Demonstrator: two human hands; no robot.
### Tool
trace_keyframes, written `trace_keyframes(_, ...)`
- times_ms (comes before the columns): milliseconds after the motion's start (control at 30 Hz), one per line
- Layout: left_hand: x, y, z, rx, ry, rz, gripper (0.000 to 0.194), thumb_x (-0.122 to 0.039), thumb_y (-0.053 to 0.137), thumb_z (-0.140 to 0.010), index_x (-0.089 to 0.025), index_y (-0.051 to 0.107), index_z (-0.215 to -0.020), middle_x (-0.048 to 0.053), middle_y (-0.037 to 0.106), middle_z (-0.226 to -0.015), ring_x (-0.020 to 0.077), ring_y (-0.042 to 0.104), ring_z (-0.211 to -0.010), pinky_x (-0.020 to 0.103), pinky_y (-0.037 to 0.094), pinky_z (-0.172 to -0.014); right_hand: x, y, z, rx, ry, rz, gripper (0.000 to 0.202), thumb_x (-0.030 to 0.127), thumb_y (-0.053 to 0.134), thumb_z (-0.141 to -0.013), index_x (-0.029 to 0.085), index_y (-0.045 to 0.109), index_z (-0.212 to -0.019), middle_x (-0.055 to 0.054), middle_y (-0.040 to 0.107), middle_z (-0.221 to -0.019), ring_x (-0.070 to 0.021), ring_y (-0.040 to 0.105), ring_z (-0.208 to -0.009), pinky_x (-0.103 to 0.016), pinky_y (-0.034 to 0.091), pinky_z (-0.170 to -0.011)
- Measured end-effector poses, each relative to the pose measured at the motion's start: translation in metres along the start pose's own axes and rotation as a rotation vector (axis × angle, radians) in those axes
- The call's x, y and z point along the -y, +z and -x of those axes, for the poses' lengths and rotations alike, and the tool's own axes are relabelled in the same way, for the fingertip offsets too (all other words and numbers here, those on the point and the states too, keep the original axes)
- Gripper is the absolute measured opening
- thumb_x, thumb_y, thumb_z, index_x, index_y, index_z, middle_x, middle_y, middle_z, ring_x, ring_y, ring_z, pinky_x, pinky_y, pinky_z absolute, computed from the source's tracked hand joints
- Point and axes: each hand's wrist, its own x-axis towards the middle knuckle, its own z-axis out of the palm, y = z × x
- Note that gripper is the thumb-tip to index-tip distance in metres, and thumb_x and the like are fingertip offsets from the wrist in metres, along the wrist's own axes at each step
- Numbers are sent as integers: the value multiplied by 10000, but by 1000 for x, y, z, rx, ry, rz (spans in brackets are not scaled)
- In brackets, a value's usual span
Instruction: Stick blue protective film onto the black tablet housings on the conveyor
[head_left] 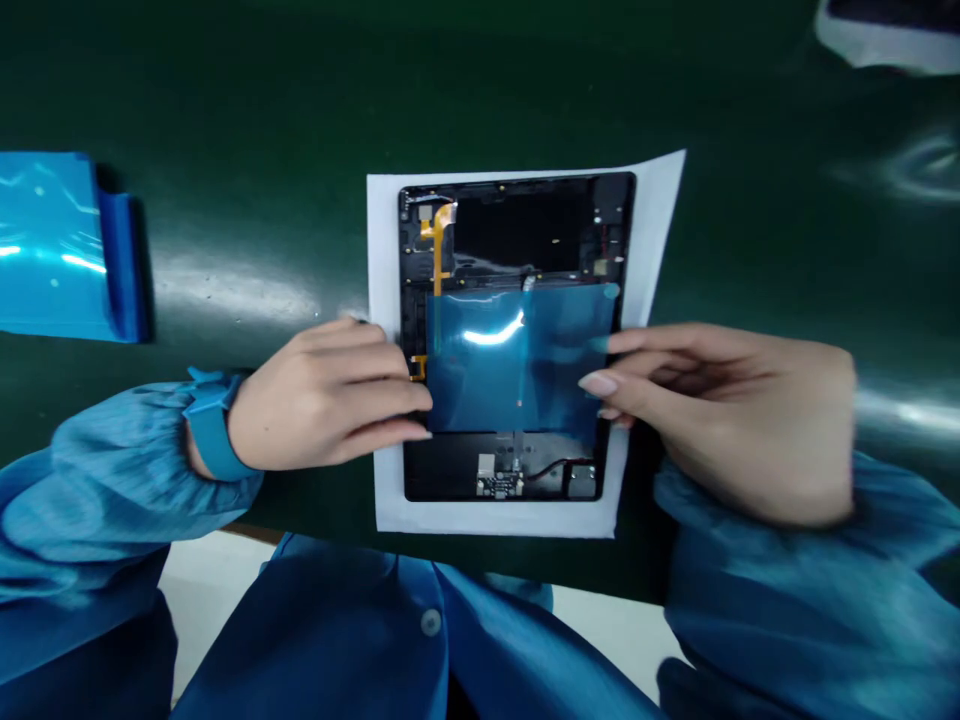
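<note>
A black tablet housing, its inner parts exposed, lies on a white sheet. Over its middle is a clear blue plastic film. My right hand pinches the film's right edge between thumb and fingers. At the left, my left hand has its fingers curled together at the film's left edge and the housing's side; what its fingertips hold is hidden. An orange flex cable runs down the upper left of the housing. A small circuit board sits at the bottom.
On the green table, a stack of shiny blue films lies at the far left. A dark object with a pale edge is partly visible at the top right. The table's front edge runs close to my body.
</note>
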Motion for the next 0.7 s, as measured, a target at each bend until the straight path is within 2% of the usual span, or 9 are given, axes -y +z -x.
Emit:
trace_keyframes(67,-1,-1,-9,-8,-1,-161,194,-304,607,-1003,-155,712,-1068,70,721,-950,197,623,-809,339,465,-663,0,1,-1,-19,3,-33,328,289,947,-636,185,778,-897,13,712,-624,-124,647,-495,-235,596,-525)
trace_keyframes(167,0,3,-30,89,25,-346,228,-244,502,-1031,-177,717,-1069,73,709,-966,221,608,-849,356,440,-673,-3,0,-2,-106,-25,-47,328,334,950,-629,199,753,-854,7,711,-644,-142,650,-521,-274,588,-528)
trace_keyframes(233,-1,7,-47,202,52,-383,270,-195,455,-1025,-197,709,-1117,73,698,-980,220,609,-885,355,448,-719,-9,-2,-4,-159,-41,-47,274,383,908,-696,212,743,-832,-1,708,-652,-151,637,-508,-304,575,-508)
trace_keyframes(333,-4,12,-72,355,65,-389,374,-152,455,-989,-233,646,-1300,82,677,-1012,232,620,-933,352,459,-767,-18,-4,-9,-190,-42,-75,258,453,833,-787,220,727,-810,-1,688,-629,-146,596,-462,-309,532,-452)
trace_keyframes(467,-16,19,-93,482,-38,-428,572,-127,400,-977,-328,490,-1505,95,661,-1064,268,650,-949,372,477,-780,-26,-4,-13,-161,-48,-111,288,483,813,-801,212,716,-818,8,674,-619,-121,562,-443,-274,487,-422)
trace_keyframes(533,-19,22,-96,477,-65,-424,615,-118,405,-960,-356,460,-1525,96,659,-1101,272,656,-952,378,486,-791,-24,-2,-11,-162,-56,-81,285,485,790,-820,212,712,-830,12,668,-623,-120,561,-453,-269,482,-428)
trace_keyframes(600,-15,21,-92,441,-54,-370,617,-121,435,-940,-330,470,-1519,97,661,-1131,277,659,-971,387,497,-813,-17,-1,-6,-191,-115,19,260,474,748,-861,216,716,-859,6,681,-663,-128,588,-503,-276,501,-472)
trace_keyframes(667,-7,16,-79,341,-74,-286,569,-155,469,-940,-275,498,-1496,107,662,-1162,294,658,-1027,416,506,-867,-7,2,0,-173,-290,198,214,426,700,-911,215,736,-905,-14,714,-741,-140,625,-585,-294,534,-564)
trace_keyframes(700,-1,12,-70,265,-111,-249,537,-201,497,-952,-250,506,-1486,119,658,-1196,310,652,-1077,439,506,-909,-1,4,3,-123,-415,303,202,399,672,-939,212,750,-938,-30,733,-796,-151,648,-649,-306,547,-628)
